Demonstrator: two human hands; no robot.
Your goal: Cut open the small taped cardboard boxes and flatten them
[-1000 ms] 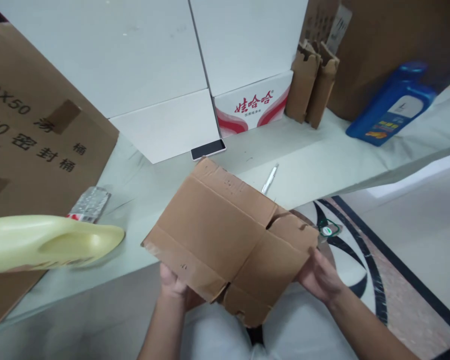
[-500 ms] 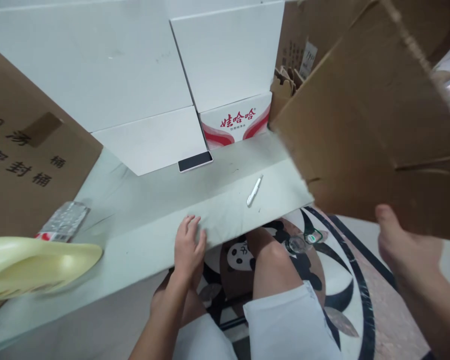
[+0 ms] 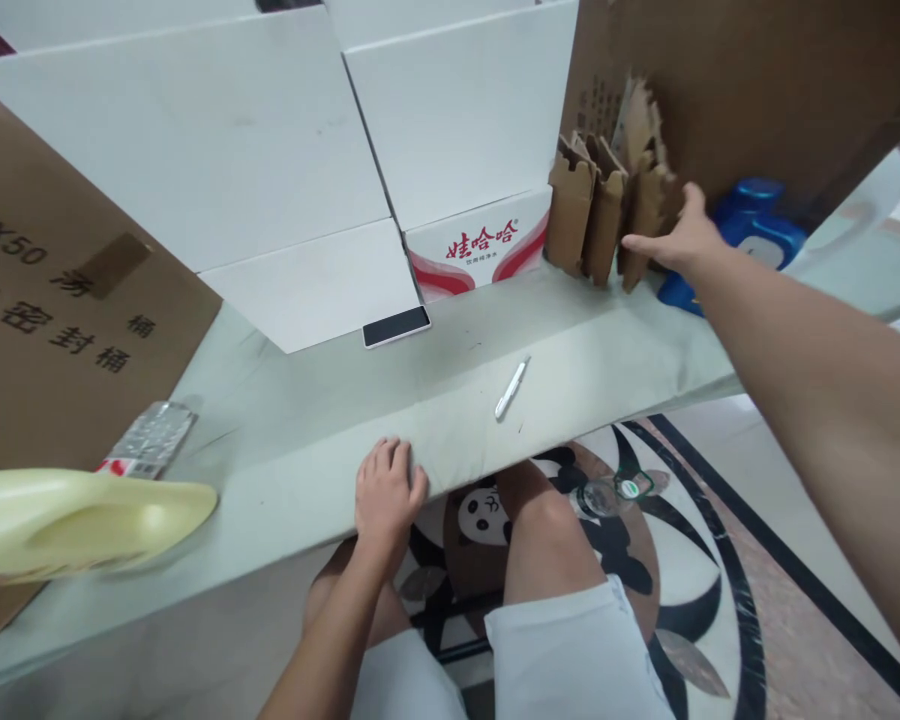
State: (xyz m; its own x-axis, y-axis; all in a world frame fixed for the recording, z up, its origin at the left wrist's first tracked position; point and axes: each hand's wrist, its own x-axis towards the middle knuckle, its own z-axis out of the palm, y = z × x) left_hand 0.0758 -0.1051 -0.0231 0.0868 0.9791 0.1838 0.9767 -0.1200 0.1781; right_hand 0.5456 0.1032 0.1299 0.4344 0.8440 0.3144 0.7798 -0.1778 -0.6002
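Note:
My right hand (image 3: 679,240) reaches to the back right of the white table (image 3: 307,470). It is closed on the rightmost folded cardboard piece (image 3: 643,190), thumb in front and fingers mostly hidden behind it. That piece stands upright beside two other folded cardboard pieces (image 3: 589,205), against a large brown carton (image 3: 757,90). My left hand (image 3: 386,490) rests on the table's front edge with its fingers loosely laid over it and nothing in it. A white pen (image 3: 511,387) lies on the table between my hands.
A blue bottle (image 3: 754,235) lies just right of my right hand. A phone (image 3: 396,327), a red-and-white box (image 3: 480,245) and white boxes (image 3: 217,150) line the back. At the left are a printed brown carton (image 3: 60,300), a foil packet (image 3: 150,440) and a pale yellow shoe (image 3: 82,520). A water bottle (image 3: 607,492) lies on the floor.
The flattened cardboard left my lap, swung up to the right, and now stands folded at the back right under my right hand. My left hand dropped to the table edge.

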